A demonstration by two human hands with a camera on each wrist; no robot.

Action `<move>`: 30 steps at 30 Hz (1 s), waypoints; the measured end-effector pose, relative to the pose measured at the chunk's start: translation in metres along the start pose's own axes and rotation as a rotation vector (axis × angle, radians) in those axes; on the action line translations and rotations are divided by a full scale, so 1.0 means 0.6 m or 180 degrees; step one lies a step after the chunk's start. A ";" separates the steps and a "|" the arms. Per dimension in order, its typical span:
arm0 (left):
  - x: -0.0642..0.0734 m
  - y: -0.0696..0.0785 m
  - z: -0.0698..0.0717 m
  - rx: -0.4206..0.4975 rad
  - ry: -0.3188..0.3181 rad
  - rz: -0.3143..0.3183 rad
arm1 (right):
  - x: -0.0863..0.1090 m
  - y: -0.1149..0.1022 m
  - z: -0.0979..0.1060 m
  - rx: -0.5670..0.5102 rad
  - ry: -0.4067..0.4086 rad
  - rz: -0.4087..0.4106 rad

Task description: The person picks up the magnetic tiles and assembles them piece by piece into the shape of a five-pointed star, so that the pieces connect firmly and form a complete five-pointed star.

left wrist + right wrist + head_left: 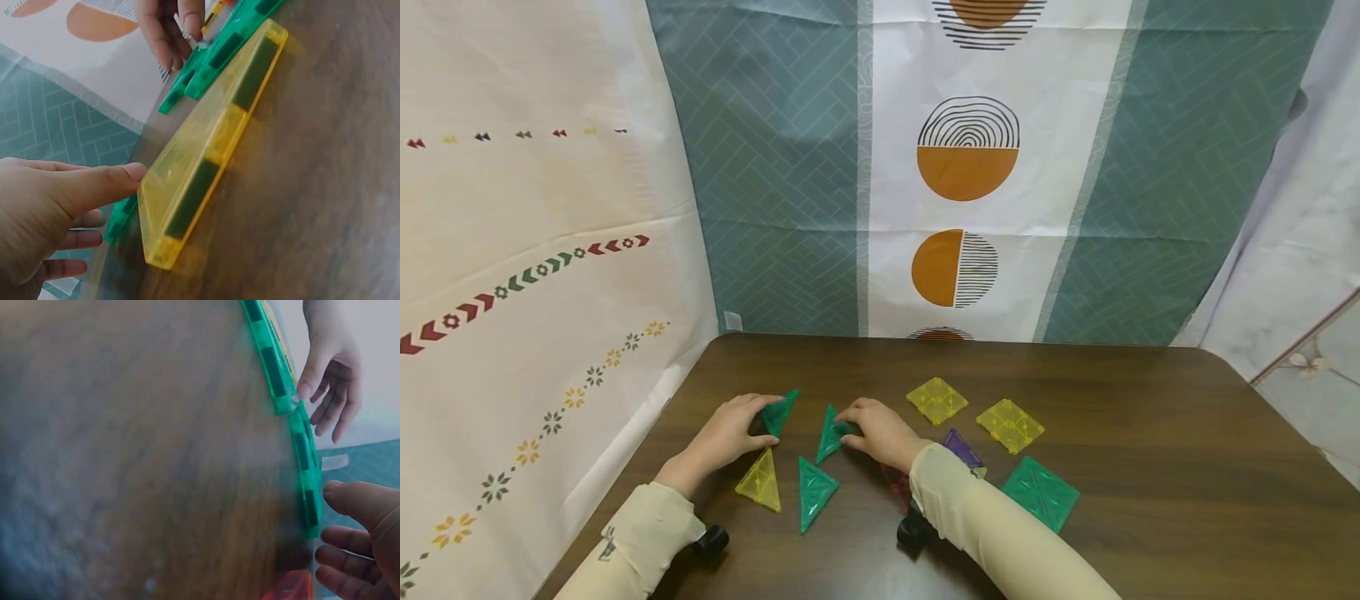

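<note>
On the brown table, my left hand [730, 435] pinches a green triangular magnetic tile [780, 412] between thumb and fingers at its edges. To its right, my right hand [886, 435] has thumb and index finger around the corner of a second green triangular tile [829, 437]. A yellow triangular tile [762, 482] lies just below the left hand, large in the left wrist view. Between the two hands and nearer me rests a third green triangular tile [815, 493]. The right forearm partly hides a red tile [895, 485].
Two yellow square tiles [937, 401] lie beyond and right of the right hand. A purple triangular tile [961, 450] and a bit of yellow show beside the right sleeve. Green tiles forming a square [1043, 492] sit further right. Patterned cloth [775, 167] hangs behind the table.
</note>
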State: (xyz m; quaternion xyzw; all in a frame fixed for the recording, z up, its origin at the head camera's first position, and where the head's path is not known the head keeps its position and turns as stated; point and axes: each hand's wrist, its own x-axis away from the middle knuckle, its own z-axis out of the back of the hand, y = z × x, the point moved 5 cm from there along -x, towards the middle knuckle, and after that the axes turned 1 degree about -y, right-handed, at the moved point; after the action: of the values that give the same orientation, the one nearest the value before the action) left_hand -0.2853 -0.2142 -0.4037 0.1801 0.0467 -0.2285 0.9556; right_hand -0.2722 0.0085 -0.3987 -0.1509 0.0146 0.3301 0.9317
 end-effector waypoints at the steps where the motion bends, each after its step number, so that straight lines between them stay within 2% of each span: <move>1: 0.000 -0.002 0.000 0.0004 0.0002 0.0019 | -0.001 0.000 -0.001 0.0027 -0.0009 0.0003; 7: 0.000 -0.007 -0.002 0.0022 -0.0057 0.0073 | -0.003 -0.005 -0.004 0.0195 -0.0005 0.0038; 11: -0.002 -0.006 -0.004 0.0002 -0.0028 0.0083 | -0.002 -0.008 -0.003 0.0293 0.0050 0.0089; 23: -0.009 0.013 -0.017 -0.0055 0.0020 0.0131 | -0.006 -0.008 -0.003 0.0348 -0.0013 0.0061; 30: -0.012 0.024 -0.022 -0.0092 0.0065 0.0090 | -0.008 -0.008 0.000 0.0396 -0.0063 0.0054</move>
State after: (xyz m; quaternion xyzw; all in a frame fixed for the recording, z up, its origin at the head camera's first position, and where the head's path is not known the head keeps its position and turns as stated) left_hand -0.2853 -0.1945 -0.4104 0.1692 0.0572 -0.2125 0.9607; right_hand -0.2728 0.0023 -0.3968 -0.0894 0.0271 0.3380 0.9365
